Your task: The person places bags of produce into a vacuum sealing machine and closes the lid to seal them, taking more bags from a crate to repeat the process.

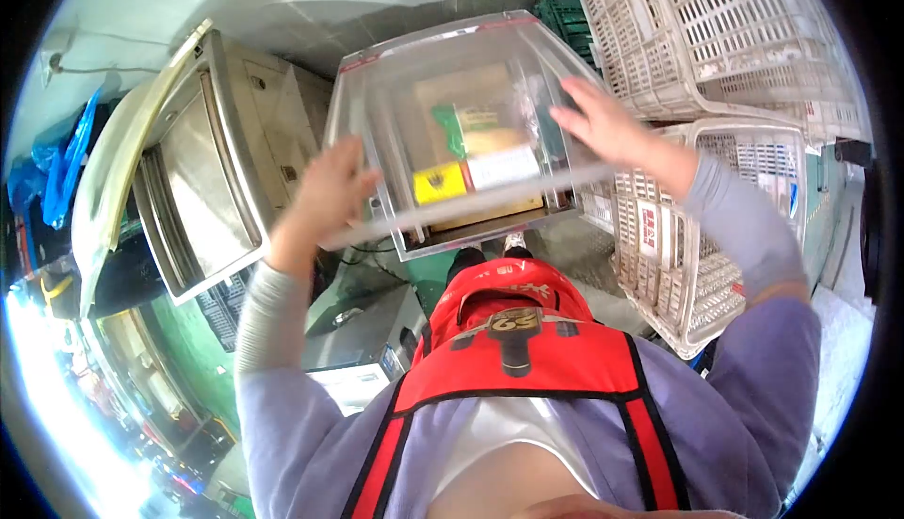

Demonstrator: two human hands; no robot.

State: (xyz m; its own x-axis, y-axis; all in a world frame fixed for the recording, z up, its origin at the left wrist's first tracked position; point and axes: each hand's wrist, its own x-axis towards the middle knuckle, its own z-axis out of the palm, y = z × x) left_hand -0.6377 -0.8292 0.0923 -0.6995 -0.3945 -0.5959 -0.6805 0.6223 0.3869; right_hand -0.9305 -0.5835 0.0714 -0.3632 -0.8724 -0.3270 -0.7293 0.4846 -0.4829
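Observation:
A clear plastic lid (546, 183) lies at a slant over a clear plastic bin (405, 246) in front of me, its near edge smeared by motion. My left hand (325, 189) is at the lid's left side, blurred, with its fingers bent around the edge. My right hand (607, 123) is at the right side, thumb and fingers at the rim. Through the plastic show a yellow label (440, 183), a white label (504, 168), a green-and-clear packet (450, 131) and brown cardboard.
White plastic crates (720, 39) are stacked at the right, with another crate (654, 265) below. A metal cabinet (202, 180) stands left, beside blue plastic bags (66, 166). A grey box-shaped appliance (363, 340) sits low, left of my red apron (527, 349).

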